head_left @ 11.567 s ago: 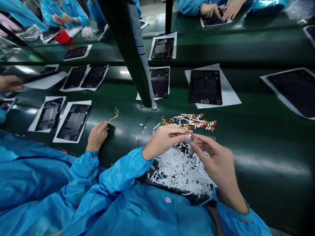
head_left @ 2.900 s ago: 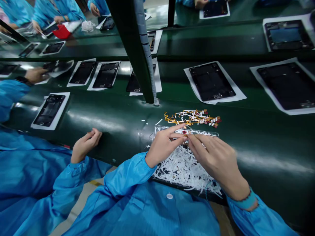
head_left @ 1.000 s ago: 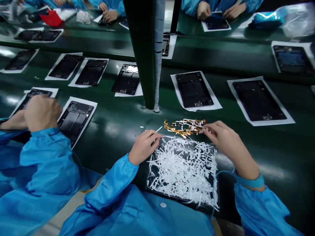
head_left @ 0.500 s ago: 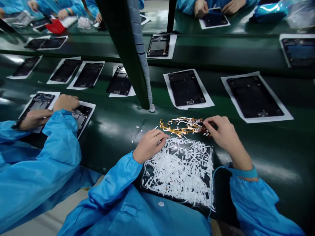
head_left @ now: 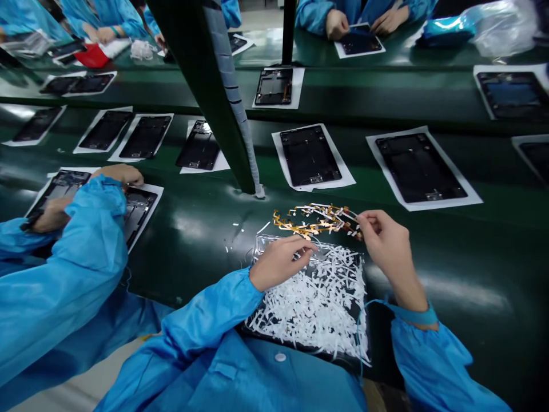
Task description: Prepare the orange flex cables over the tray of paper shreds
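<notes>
Orange flex cables with white pieces on them (head_left: 319, 222) lie in a loose pile on the green bench. At the pile's right end, my right hand (head_left: 388, 243) pinches the end of one flex cable between thumb and forefinger. My left hand (head_left: 283, 260) hovers over the upper part of a clear plastic tray (head_left: 268, 241), its fingers drawn together; whatever may be between the fingertips is too small to make out. White paper-like strips (head_left: 309, 309) fill the tray in a tangled layer. A blue wrist strap with a cord (head_left: 418, 315) circles my right wrist.
Black tablet housings on white sheets, such as one beyond the pile (head_left: 309, 155) and another to its right (head_left: 422, 167), lie along the bench. A green post (head_left: 214, 97) rises ahead. A co-worker's sleeve (head_left: 86, 246) is close on my left. Others work across the bench.
My left hand has moved right, from the tray's upper left edge to over the strips. My right hand has lifted slightly away from the pile, exposing a cable end. The view has shifted slightly.
</notes>
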`<control>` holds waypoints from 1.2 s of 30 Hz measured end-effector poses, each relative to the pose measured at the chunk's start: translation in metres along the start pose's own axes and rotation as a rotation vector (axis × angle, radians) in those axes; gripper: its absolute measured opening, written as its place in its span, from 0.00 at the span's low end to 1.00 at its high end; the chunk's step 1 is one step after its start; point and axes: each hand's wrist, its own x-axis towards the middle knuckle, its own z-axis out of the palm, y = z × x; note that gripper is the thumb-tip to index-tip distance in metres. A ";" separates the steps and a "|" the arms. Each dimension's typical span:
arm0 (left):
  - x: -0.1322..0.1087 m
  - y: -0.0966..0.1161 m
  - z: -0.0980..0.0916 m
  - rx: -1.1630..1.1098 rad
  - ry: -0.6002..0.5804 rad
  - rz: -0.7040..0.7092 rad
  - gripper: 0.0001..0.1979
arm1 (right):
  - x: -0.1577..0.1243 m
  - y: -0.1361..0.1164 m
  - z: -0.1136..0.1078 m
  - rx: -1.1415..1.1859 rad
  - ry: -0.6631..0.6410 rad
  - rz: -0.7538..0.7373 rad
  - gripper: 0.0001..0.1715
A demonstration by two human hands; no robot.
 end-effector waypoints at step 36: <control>0.112 0.004 0.028 -0.364 -0.245 0.042 0.08 | -0.039 0.003 -0.017 0.529 -0.078 0.135 0.18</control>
